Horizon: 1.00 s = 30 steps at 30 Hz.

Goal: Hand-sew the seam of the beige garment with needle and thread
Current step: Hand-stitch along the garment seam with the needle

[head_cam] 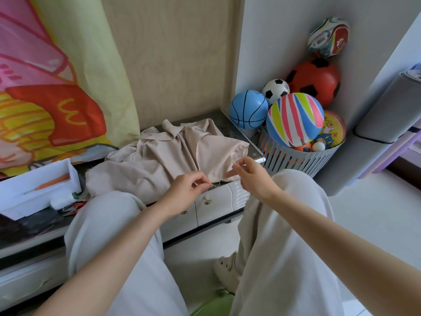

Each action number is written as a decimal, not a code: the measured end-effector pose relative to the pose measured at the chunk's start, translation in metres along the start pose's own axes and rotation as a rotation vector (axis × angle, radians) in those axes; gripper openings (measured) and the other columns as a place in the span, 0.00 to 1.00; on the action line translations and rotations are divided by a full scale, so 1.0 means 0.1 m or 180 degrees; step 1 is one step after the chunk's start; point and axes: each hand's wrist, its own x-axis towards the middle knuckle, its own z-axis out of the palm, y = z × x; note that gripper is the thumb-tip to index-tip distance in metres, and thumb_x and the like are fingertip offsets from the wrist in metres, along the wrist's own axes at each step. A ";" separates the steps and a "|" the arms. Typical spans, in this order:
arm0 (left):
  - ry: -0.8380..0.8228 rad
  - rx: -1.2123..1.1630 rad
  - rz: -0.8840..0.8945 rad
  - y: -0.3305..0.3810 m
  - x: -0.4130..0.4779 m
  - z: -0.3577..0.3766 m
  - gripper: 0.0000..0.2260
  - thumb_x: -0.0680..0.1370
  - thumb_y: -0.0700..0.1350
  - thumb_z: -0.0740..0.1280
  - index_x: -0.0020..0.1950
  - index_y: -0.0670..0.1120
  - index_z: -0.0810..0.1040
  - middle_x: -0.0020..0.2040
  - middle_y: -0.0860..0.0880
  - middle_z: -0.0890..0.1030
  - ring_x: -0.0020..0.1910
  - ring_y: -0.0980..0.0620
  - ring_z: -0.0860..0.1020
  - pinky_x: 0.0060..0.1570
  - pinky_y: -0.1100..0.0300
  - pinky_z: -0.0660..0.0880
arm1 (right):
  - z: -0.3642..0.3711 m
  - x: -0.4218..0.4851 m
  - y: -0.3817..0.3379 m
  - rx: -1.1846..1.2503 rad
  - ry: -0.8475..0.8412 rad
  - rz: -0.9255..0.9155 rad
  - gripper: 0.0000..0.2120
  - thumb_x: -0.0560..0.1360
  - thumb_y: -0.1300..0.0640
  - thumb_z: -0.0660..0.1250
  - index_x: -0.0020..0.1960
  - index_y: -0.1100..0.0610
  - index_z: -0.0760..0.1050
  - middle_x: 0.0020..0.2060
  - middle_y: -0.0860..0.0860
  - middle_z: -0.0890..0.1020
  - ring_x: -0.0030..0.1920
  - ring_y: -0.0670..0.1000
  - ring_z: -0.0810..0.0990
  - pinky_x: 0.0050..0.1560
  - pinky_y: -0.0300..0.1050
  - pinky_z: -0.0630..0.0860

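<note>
Head view: the beige garment (159, 160) lay crumpled on the dark tabletop (254, 149), its near hem reaching the front edge above the white drawers (215, 209). The left hand (189, 187) pinched that hem between thumb and curled fingers. The right hand (252, 174) was just beside it and a little higher, thumb and forefinger closed on a pale thread (233, 161) by the frayed sleeve end. Whether a needle sat in that pinch could not be told. A white box (34, 185) stood at the left of the tabletop, and a slatted basket (296, 159) of balls stood on the floor to the right.
</note>
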 end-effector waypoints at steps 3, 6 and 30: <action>0.0136 0.0075 0.0064 -0.05 0.01 0.00 0.06 0.77 0.37 0.67 0.42 0.46 0.79 0.38 0.55 0.79 0.36 0.63 0.74 0.40 0.71 0.68 | 0.11 -0.01 0.00 0.0067 -0.0348 0.0021 0.07 0.82 0.56 0.56 0.48 0.57 0.69 0.47 0.52 0.84 0.20 0.41 0.65 0.23 0.31 0.64; 0.0249 0.0145 0.0127 -0.05 0.00 0.00 0.04 0.76 0.37 0.67 0.43 0.44 0.80 0.37 0.56 0.78 0.35 0.64 0.73 0.38 0.72 0.67 | 0.19 -0.02 0.01 -0.0005 -0.0719 0.0110 0.07 0.82 0.57 0.55 0.46 0.56 0.67 0.41 0.54 0.83 0.20 0.41 0.63 0.22 0.33 0.62; 0.0410 0.0756 -0.0865 -0.54 -0.03 0.24 0.05 0.77 0.44 0.67 0.50 0.44 0.73 0.28 0.51 0.69 0.29 0.52 0.68 0.34 0.57 0.65 | 0.31 0.26 0.63 -0.0745 -0.0042 0.0329 0.04 0.78 0.57 0.60 0.51 0.56 0.71 0.32 0.47 0.68 0.33 0.45 0.67 0.33 0.39 0.64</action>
